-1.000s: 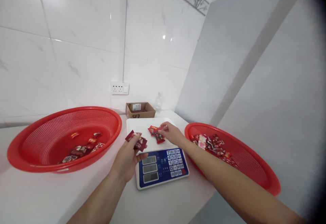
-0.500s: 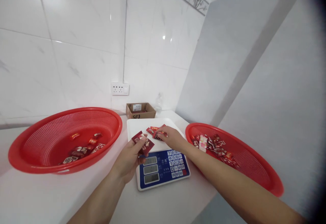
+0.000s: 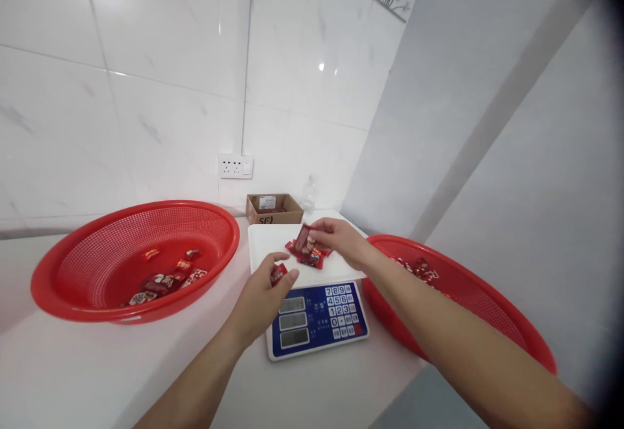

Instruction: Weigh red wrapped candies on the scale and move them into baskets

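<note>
My right hand [image 3: 344,242] pinches a dark red snack packet [image 3: 303,240] over the white weighing pan [image 3: 266,240] of a digital scale. Just below that packet, several small red packets [image 3: 312,260] lie in a pile on the pan. To the left, my left hand [image 3: 260,296] is curled around a small red packet [image 3: 278,274], which shows between thumb and fingers. The hand hovers by the scale's blue panel [image 3: 319,318] and covers its upper left corner.
A red mesh basket [image 3: 63,273] with several packets stands at left. Another red basket [image 3: 507,305] with packets stands at right, partly behind my right forearm. Against the tiled wall are a small cardboard box [image 3: 292,214] and a clear bottle [image 3: 309,195].
The dark red packet has passed from my left hand to my right, which has lifted off the pile. A small red packet now shows in my left hand. The view has shifted slightly.
</note>
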Demonstrator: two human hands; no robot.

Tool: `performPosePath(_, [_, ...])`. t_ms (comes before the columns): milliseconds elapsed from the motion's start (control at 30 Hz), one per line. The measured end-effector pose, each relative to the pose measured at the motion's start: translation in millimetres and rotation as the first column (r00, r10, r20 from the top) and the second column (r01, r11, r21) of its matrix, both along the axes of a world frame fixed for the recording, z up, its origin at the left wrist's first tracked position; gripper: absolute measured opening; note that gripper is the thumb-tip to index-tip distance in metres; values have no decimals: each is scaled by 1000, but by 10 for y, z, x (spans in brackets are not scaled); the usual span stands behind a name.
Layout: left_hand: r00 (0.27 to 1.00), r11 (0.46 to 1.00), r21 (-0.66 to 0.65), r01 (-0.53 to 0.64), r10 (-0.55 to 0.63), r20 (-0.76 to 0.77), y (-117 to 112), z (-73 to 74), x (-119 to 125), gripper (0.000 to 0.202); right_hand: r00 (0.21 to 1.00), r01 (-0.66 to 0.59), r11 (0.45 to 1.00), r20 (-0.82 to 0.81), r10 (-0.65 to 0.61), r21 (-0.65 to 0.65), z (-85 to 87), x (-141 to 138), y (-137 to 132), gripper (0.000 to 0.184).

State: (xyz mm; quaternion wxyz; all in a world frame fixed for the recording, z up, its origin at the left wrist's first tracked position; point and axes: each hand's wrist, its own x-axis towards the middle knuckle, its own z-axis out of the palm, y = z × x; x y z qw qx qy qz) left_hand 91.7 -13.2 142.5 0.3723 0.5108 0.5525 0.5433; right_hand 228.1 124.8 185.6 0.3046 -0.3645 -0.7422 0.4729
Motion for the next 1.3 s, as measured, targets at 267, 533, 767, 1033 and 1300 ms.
performPosePath(267, [944, 997, -2, -77, 74, 321, 15, 36, -94, 40, 849, 459, 867, 192, -492, 194, -282, -57, 833, 5])
performPosePath(533, [866, 996, 9, 88, -81, 493, 2, 41, -104, 46, 751, 406, 837, 388, -535, 367, -477, -206, 897, 10])
performPosePath(767, [931, 999, 36, 6, -18, 365, 34, 35, -124, 48, 886, 179, 887, 323, -334, 425, -278, -211, 372, 15])
performPosePath(1033, [963, 989, -49, 137, -122, 240, -29, 4, 85, 79, 969, -248, 948, -59, 241, -200, -242, 59, -683, 24])
performPosePath(1300, [991, 994, -61, 96, -89, 99, -79, 46, 130, 65, 955, 254, 958, -126, -270, -130, -279, 491, -197, 18])
